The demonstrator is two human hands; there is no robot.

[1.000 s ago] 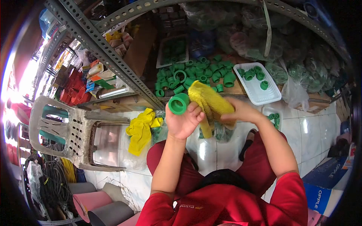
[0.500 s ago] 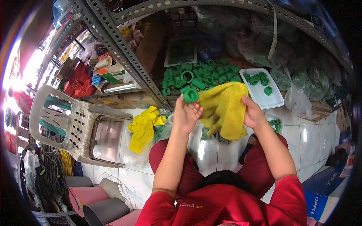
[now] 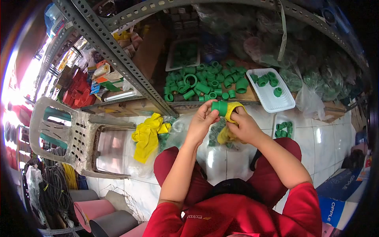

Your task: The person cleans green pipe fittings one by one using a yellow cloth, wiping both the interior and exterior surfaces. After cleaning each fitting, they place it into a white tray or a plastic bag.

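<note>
My left hand (image 3: 204, 120) is closed round a green pipe fitting (image 3: 220, 108), a short plastic socket held sideways in front of me. A yellow cloth (image 3: 235, 107) is bunched in my right hand (image 3: 243, 125) and pressed against the fitting's right end; part of it hangs below my fingers. Past my hands, a heap of loose green fittings (image 3: 203, 81) covers the low shelf. To its right a white tray (image 3: 284, 102) holds several more. A smaller clear tray (image 3: 286, 119) with green fittings sits on the floor near my right knee.
A plastic chair (image 3: 75, 136) stands at left, with another yellow cloth (image 3: 147, 140) on clear plastic bags beside it. A perforated metal shelf post (image 3: 114, 59) rises ahead. Rolled sheets (image 3: 92, 209) lie at lower left, a blue and white box (image 3: 335, 211) at lower right.
The yellow cloth, spread out before, is now gathered in my right hand against the fitting. My right hand has moved left. The left hand has turned the fitting sideways and shifted slightly right.
</note>
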